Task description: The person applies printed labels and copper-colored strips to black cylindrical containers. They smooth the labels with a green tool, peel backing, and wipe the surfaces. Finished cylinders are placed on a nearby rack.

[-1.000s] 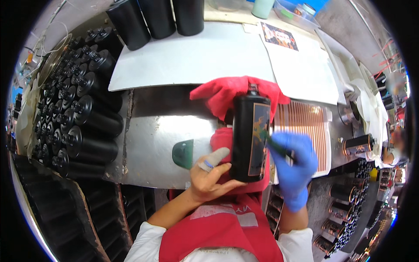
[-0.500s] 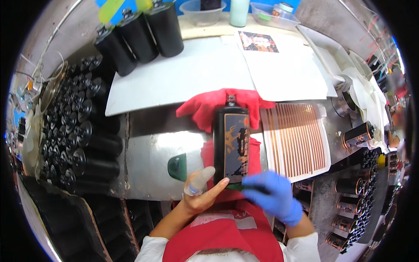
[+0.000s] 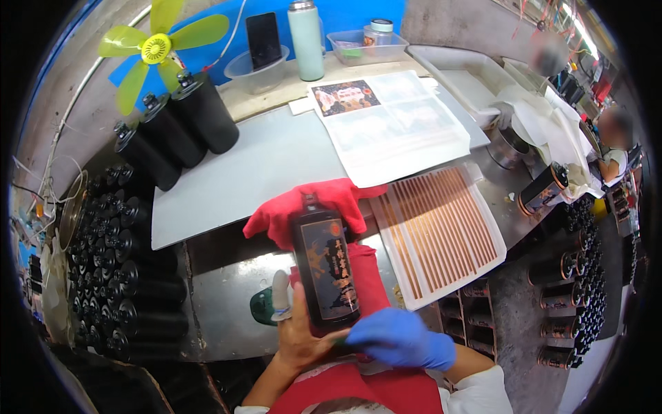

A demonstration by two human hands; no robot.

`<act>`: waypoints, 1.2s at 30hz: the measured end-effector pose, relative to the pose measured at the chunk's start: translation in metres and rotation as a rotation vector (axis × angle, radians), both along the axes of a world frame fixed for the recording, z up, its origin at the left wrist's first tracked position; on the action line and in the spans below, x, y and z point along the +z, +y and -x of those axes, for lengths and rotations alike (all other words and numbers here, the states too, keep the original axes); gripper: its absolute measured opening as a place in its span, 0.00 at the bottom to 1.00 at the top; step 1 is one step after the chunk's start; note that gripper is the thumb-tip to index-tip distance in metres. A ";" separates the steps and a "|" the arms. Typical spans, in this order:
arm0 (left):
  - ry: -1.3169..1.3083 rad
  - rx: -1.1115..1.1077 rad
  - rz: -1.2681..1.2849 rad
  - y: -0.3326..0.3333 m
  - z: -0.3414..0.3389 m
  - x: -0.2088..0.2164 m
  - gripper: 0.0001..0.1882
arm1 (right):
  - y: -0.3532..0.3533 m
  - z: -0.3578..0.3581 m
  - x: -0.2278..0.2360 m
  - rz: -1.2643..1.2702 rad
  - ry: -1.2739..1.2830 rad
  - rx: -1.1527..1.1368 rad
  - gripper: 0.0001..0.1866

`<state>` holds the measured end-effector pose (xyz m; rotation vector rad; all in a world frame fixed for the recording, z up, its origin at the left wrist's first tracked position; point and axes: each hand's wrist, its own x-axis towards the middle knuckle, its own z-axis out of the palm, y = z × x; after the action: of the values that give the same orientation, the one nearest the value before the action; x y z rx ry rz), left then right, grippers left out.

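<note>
A black bottle (image 3: pixel 324 272) with a dark label bearing orange and gold artwork lies face up on a folded red cloth (image 3: pixel 369 276), its neck away from me. My left hand (image 3: pixel 298 334) is at the bottle's lower left corner, fingers stretched up along its side, thumb reaching across below the base. One finger wears a whitish cover. My right hand (image 3: pixel 403 339), in a blue glove, is closed just below the base. A small dark green piece (image 3: pixel 340 341) shows at its fingertips, mostly hidden. A green flat scraper-like piece (image 3: pixel 263 306) lies left of my left hand.
A sheet of copper-coloured strips (image 3: pixel 441 234) lies right of the bottle; printed white sheets (image 3: pixel 393 127) lie beyond. Black bottles (image 3: pixel 203 114) stand at the back left beside a yellow-green fan (image 3: pixel 156 50), with more stacked left. A labelled bottle (image 3: pixel 543 190) lies at right, near another person (image 3: pixel 614 148).
The view has shifted, showing more of the table's back. My left fingers now stretch up beside the bottle. My gloved hand has drawn down from the bottle's base toward me.
</note>
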<state>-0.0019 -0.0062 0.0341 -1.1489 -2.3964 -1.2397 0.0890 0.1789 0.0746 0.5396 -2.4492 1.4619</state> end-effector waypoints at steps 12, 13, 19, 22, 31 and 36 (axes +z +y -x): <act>-0.442 -0.120 -0.037 -0.010 0.010 -0.030 0.62 | 0.218 -0.112 -0.090 -0.036 -0.310 -1.507 0.15; -0.463 -0.104 -0.087 -0.009 0.009 -0.033 0.62 | 0.233 -0.122 -0.098 0.084 -0.262 -1.508 0.14; -0.395 0.025 -0.026 -0.002 0.000 -0.018 0.68 | 0.239 -0.113 -0.101 0.056 -0.435 -1.642 0.23; -0.354 0.017 -0.012 0.000 0.001 -0.016 0.68 | 0.256 -0.088 -0.093 -0.225 -0.478 -1.643 0.29; -0.311 0.071 0.034 0.000 0.000 -0.019 0.65 | 0.322 -0.083 -0.102 -0.074 -0.623 -1.273 0.19; -0.257 0.087 0.066 0.003 0.000 -0.017 0.63 | 0.329 -0.063 -0.097 -0.184 -0.650 -1.210 0.22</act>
<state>-0.0022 -0.0031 0.0169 -0.9401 -2.6588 -1.3633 0.1518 0.5079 -0.0229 -1.3711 -2.4348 0.8922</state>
